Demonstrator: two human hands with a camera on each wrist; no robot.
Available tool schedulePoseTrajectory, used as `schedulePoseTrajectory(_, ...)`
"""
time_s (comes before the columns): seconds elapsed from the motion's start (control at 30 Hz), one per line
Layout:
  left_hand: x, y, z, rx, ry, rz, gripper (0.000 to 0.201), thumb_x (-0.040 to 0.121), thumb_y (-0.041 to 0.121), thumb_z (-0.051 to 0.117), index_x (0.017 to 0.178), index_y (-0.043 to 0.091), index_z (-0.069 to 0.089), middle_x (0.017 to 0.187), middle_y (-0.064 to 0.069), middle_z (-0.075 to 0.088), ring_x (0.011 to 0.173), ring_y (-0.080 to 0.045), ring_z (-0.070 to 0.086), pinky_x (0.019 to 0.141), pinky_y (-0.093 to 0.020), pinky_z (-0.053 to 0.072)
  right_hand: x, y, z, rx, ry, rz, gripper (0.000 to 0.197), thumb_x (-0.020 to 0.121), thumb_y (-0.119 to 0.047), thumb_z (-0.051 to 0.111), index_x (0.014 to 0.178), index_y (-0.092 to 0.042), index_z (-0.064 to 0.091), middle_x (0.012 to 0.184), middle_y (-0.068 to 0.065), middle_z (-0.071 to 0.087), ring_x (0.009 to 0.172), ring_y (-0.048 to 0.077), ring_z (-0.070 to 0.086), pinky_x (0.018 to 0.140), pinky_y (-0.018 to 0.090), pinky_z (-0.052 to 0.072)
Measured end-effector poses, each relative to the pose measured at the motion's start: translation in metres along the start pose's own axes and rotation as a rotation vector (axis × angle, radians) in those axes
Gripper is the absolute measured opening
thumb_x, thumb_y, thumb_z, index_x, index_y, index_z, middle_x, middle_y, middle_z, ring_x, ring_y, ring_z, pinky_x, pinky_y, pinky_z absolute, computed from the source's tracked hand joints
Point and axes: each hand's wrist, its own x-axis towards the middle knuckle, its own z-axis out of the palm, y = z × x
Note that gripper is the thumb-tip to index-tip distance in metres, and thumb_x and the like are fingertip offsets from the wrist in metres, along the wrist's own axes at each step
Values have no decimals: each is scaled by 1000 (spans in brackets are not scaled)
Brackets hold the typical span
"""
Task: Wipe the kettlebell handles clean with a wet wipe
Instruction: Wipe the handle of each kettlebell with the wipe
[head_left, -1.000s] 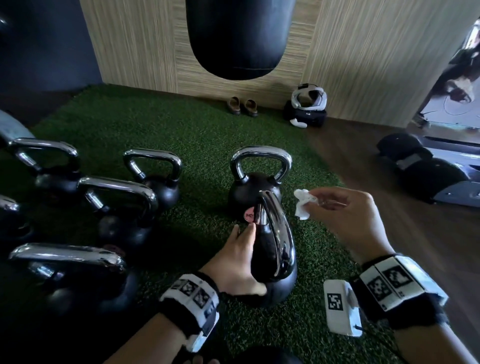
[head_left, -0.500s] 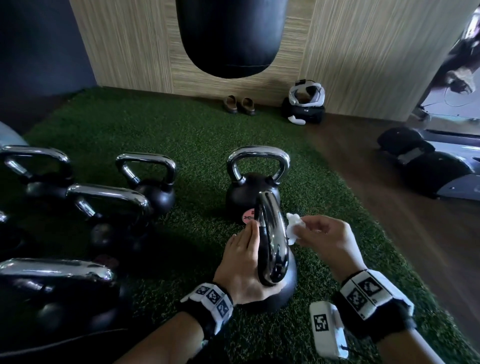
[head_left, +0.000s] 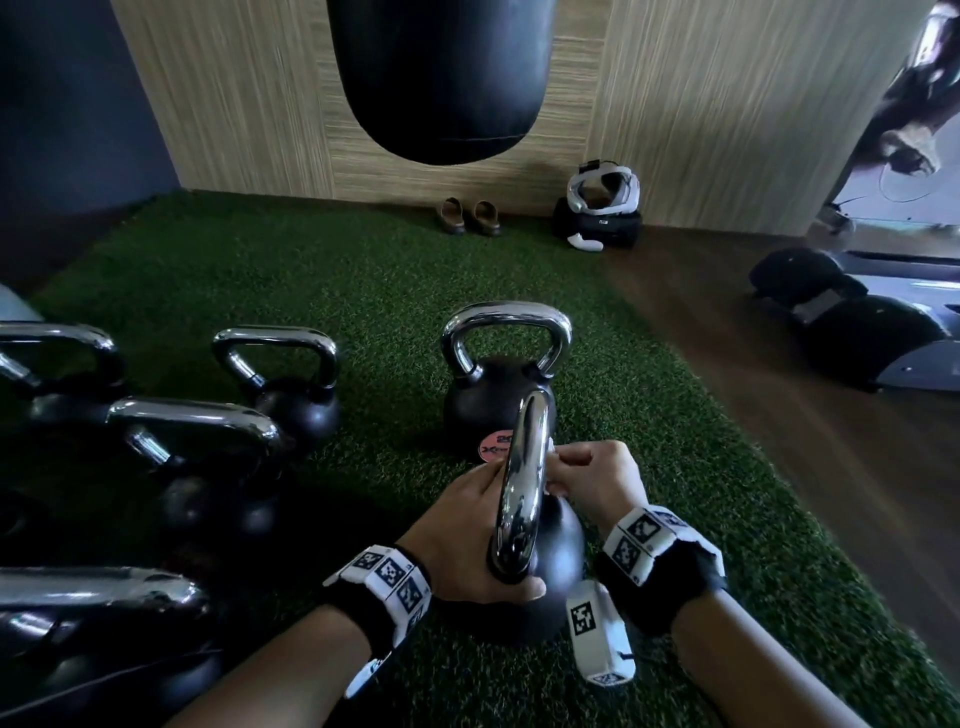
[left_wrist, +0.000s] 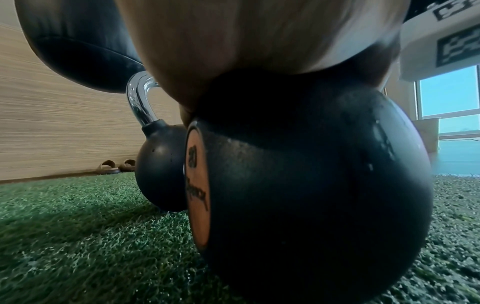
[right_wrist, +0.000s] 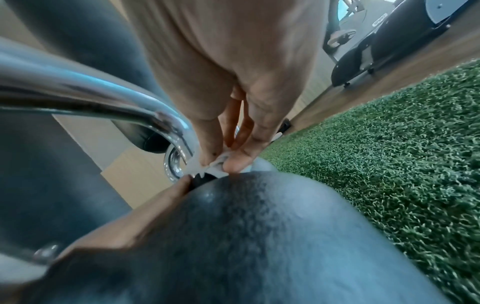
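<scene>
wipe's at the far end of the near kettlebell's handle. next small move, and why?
Probably drag the wipe along the chrome handle toward the body. The right hand pinches it at the handle's far leg, and the left hand rests on the kettlebell, steadying it.

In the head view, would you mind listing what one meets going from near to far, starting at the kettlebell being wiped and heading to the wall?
The near kettlebell under both hands → the second kettlebell just behind it → open green turf → the pair of sandals at the wooden wall.
</scene>
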Motion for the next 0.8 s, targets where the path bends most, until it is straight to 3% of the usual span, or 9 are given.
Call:
schedulePoseTrajectory(0.1,2,0,-4,-4,11,-33,104,61,58,92,144,15,47,136,-1,57,125,-20,56,112,-33,42,10,-12,-7,78,36,-57,9,84,-20,83,92,-17,82,77,-2,80,77,17,78,81,42,64)
schedulePoseTrajectory(0.2,4,3,-9,-14,21,-64,103,60,51,96,144,15,48,132,0,57,121,-16,55,109,-19,37,16,-19,-10,127,97,-165,25,83,-26,84,105,-13,80,83,-1,80,76,11,77,78,32,63)
schedulePoseTrajectory(0.3,7,5,-10,-44,10,-78,101,61,51,96,143,17,48,134,-1,58,123,-18,56,110,-29,42,16,-15,-9,87,59,-156,24,84,-19,83,106,-10,79,87,1,80,70,4,75,68,20,60)
schedulePoseTrajectory(0.37,8,3,-11,-84,-15,-94,101,61,55,94,143,22,44,136,2,58,127,-18,55,111,-37,44,17,-16,-12,6,13,-151,19,85,-17,82,103,-11,80,84,-1,80,68,5,75,69,22,62)
schedulePoseTrajectory(0.47,12,2,-13,-72,-65,-137,105,62,54,93,146,25,38,141,4,54,132,-16,53,115,-36,42,21,-28,-19,-91,95,-290,14,86,-19,82,99,-19,82,77,-7,77,66,0,72,68,17,60)
schedulePoseTrajectory(0.6,15,1,-17,-23,-121,-195,109,63,57,91,150,23,35,146,6,49,135,-14,49,118,-30,38,22,-34,-19,-195,191,-544,24,86,-23,82,109,-19,81,82,-9,74,71,7,70,70,23,58)
schedulePoseTrajectory(0.73,17,-1,-20,-84,-155,-204,103,65,55,91,148,32,33,142,13,49,131,-9,50,117,-33,40,29,-35,-22,-229,170,-534,23,85,-18,82,108,-15,80,84,-2,74,72,14,71,73,42,61)
schedulePoseTrajectory(0.8,20,-2,-21,-93,-167,-220,102,65,55,91,147,32,35,141,13,50,131,-10,51,116,-36,42,30,-38,-24,-248,160,-572,23,85,-16,81,108,-15,80,84,0,74,71,16,71,71,41,61)
